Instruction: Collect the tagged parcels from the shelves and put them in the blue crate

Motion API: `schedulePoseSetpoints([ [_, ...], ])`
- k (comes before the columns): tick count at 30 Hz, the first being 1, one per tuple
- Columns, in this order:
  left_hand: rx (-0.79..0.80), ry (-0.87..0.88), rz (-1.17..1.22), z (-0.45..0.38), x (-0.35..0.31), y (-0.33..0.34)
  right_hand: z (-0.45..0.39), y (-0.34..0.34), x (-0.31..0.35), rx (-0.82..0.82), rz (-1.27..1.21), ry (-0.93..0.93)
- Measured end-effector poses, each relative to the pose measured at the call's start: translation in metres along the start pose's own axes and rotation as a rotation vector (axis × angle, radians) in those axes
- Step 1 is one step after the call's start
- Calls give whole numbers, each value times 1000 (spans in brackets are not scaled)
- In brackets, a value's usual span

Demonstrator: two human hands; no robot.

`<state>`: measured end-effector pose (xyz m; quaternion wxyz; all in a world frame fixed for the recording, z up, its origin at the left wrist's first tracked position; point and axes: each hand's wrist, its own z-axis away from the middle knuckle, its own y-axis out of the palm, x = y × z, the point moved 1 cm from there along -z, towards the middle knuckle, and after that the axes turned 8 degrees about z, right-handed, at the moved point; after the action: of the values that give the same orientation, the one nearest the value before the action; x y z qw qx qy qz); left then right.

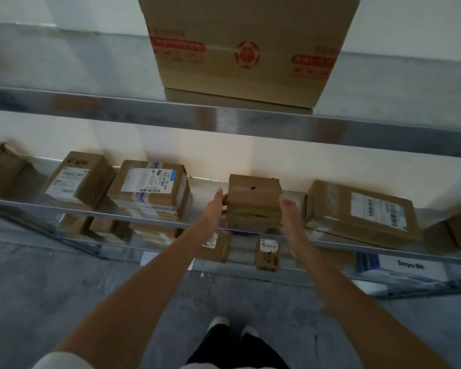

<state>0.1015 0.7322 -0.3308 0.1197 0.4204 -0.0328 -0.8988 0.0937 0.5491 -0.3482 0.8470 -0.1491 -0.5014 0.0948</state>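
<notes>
Hands, left (215, 206) and right (289, 209), flank brown parcel (254, 201) at shelf edge (155, 219).

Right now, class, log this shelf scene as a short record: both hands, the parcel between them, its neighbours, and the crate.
left hand: open, at the small parcel's left side
right hand: open, at its right side
small parcel: on the middle shelf, no tag visible
labelled parcels: stack to its left, flat box to its right
large box: upper shelf
blue crate: not in view

Dim, soft-focus wide-angle view; edges bow, warm glow on back wall.
</notes>
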Motion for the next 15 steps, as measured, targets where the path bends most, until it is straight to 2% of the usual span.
schedulePoseSetpoints([
  [4,-19,54,40,-1,-13,-7,-1,-27,13,-1,-145,-32],
  [8,-79,112,20,3,-14,-8,8,-28,23,30,-172,13],
  [10,-60,88,57,7,-14,-7,12,-24,26,56,-209,54],
  [15,-10,63,-63,11,-11,-6,14,-22,27,52,-222,74],
])
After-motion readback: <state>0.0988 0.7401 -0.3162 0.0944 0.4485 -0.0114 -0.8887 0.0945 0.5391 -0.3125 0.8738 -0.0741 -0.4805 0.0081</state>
